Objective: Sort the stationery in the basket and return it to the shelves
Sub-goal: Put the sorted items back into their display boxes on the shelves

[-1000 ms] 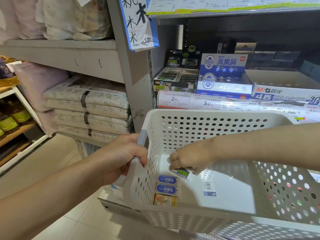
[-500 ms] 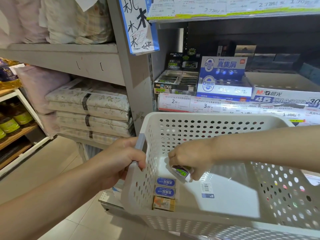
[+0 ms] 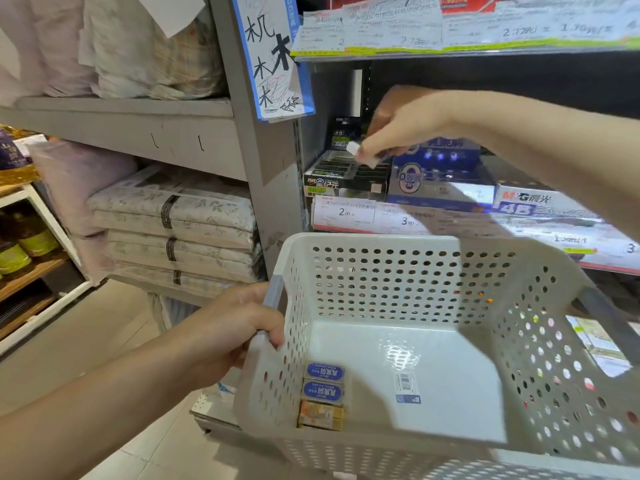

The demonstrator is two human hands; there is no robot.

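Observation:
My left hand grips the left rim of a white perforated basket. Against the basket's left wall lie two blue erasers and an orange-brown eraser; a barcode sticker is on its floor. My right hand is up at the shelf, pinching a small black-and-white eraser just above the black display box of similar erasers. Most of that eraser is hidden by my fingers.
A blue eraser display box and a white 4B eraser box stand right of the black one, above price labels. Folded bedding fills the left shelves. A grey upright separates the two bays.
My right hand has lifted the small eraser out of the basket and carried it up to the black display box on the shelf. My left hand still holds the basket.

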